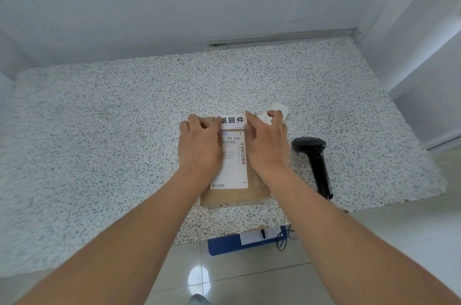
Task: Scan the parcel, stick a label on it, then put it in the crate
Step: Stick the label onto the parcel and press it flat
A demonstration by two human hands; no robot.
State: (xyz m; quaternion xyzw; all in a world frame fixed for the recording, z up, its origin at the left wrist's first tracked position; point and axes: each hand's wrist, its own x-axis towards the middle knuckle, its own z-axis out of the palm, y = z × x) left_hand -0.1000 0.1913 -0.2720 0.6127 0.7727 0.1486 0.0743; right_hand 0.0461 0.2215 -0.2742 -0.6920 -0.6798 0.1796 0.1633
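Note:
A flat brown cardboard parcel (232, 196) lies on the speckled counter (112, 130), with a white shipping slip (233, 170) on top. A white label (233, 122) with bold black characters lies across the parcel's far edge. My left hand (199, 147) presses flat on the parcel's left side, fingertips at the label's left end. My right hand (268, 145) presses on the label's right end, and its outer fingers hold a strip of white label backing (275, 113) that sticks out past the parcel. The black handheld scanner (315, 155) lies on the counter to the right.
A blue crate (224, 246) stands on the tiled floor under the counter's front edge, with white paper and a black cable at it. Pale walls close the counter at the back and right. A shoe tip (198, 299) shows at the bottom.

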